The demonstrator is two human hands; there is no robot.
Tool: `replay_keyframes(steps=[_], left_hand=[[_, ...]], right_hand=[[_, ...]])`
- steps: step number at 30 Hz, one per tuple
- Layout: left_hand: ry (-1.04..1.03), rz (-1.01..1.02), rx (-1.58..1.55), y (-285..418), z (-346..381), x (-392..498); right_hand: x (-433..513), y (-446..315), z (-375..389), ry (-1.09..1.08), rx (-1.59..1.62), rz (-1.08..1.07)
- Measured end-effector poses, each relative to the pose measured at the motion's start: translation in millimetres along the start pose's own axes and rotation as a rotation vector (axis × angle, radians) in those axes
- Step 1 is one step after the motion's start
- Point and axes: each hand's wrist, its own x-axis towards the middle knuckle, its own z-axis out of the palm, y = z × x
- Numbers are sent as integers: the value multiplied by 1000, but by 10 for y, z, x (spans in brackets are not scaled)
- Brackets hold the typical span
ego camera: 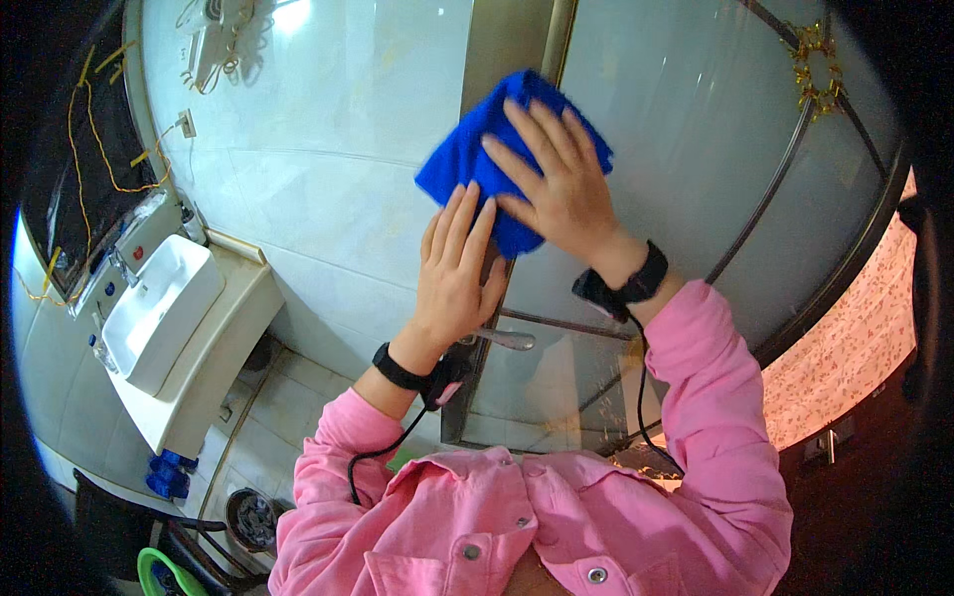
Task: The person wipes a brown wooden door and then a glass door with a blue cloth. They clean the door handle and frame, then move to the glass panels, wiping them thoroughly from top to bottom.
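Observation:
A blue cloth [466, 153] lies spread against the metal frame of a frosted-glass door, covering part of the frame and glass. My right hand [566, 179] presses it there with the palm flat and the fingers extended, slightly blurred. Lower and to the left, my left hand [456, 261] is flat, its fingertips on the cloth's lower edge and its thumb apart. Just beneath that hand, a metal door handle [510, 340] juts out over the glass door [671, 186]. Both wrists wear black straps with cables running back to the pink sleeves.
At left, a white washbasin [160, 313] stands on a pale counter [246, 283] below a dark mirror [82, 156] with yellow cord. A bin [252, 519] and a green basin [153, 559] are at lower left. Gold tinsel [817, 71] hangs on the door; a patterned curtain [842, 320] is at right.

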Motion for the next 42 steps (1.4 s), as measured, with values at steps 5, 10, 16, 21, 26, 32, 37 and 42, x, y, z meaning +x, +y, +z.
replay_keyframes(steps=[5,10,16,21,26,32,37,42], left_hand=[[89,28,25,-121,72,248],[-25,-28,-5,-27,174,-198],[-183,24,-186,67,133,-413],[1,184,-13,-1,102,135],[-296,382,-70,35,173,257],[-460,361,-110,39,364,32],[-428,349,-34,173,482,196],[-308,457,85,219,555,674]], right_hand=[[259,49,36,95,-16,36],[-306,-292,100,-112,128,55],[-634,-388,63,-189,161,-22],[-530,-132,30,-40,145,136],[-932,-330,215,-169,217,74],[-1373,-399,-38,-4,185,193],[-1249,-240,-245,158,70,375],[-1163,-77,-324,259,-34,521]])
